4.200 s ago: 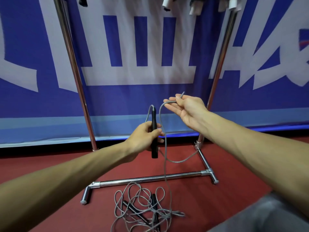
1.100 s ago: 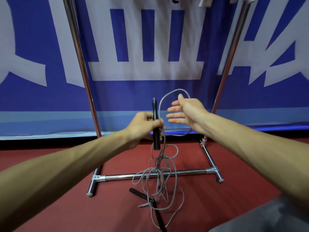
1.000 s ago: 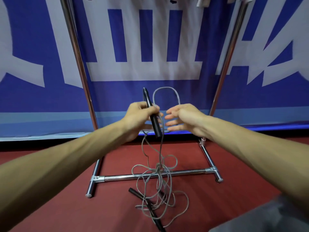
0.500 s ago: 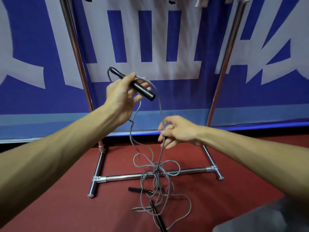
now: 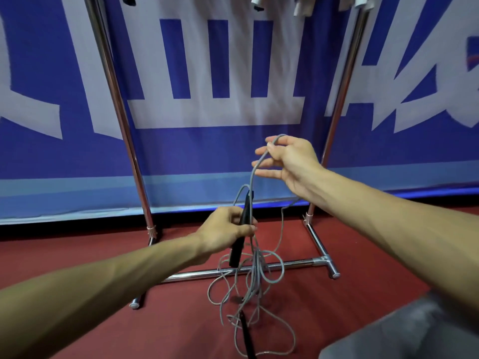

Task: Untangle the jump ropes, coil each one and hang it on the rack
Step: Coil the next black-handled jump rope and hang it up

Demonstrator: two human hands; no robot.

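My left hand (image 5: 226, 228) grips a black jump-rope handle (image 5: 241, 230), held nearly upright at mid-frame. Its grey cord (image 5: 251, 182) rises in a loop to my right hand (image 5: 287, 161), which pinches it between thumb and forefinger, the other fingers spread. Below the hands the grey cords hang down into a tangle (image 5: 252, 278) that reaches the floor. Another black handle (image 5: 246, 332) lies on the floor in that tangle. The chrome rack (image 5: 116, 99) stands behind, its base bar (image 5: 293, 264) crossing behind the tangle.
Red floor (image 5: 103, 332) runs under everything. A blue and white banner (image 5: 215, 73) hangs behind the rack. The rack's right upright (image 5: 342, 84) and right foot (image 5: 329, 265) are close by. Ends of hung items (image 5: 256, 1) show at the top edge. Grey cloth (image 5: 414, 330) fills the bottom right.
My left hand has dropped from upper left to mid-frame with the handle now upright. My right hand has risen, lifting a loop of cord. The tangle hangs partly off the floor.
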